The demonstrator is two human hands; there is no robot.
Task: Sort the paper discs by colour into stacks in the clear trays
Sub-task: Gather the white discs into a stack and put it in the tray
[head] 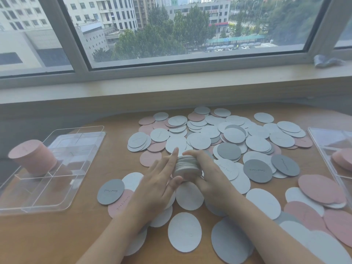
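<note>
Pale loose discs (184, 231) are lying under our wrists — script unreadable — while our left hand (160, 180) and right hand (209, 174) are clamping a white stack (187, 165) between them.

Both hands, left (160, 180) and right (207, 174), cup inward together.

L hand (162, 180) + R hand (207, 174): grip white stack (187, 165) | pink stack (32, 157): left tray (83, 130)
</note>
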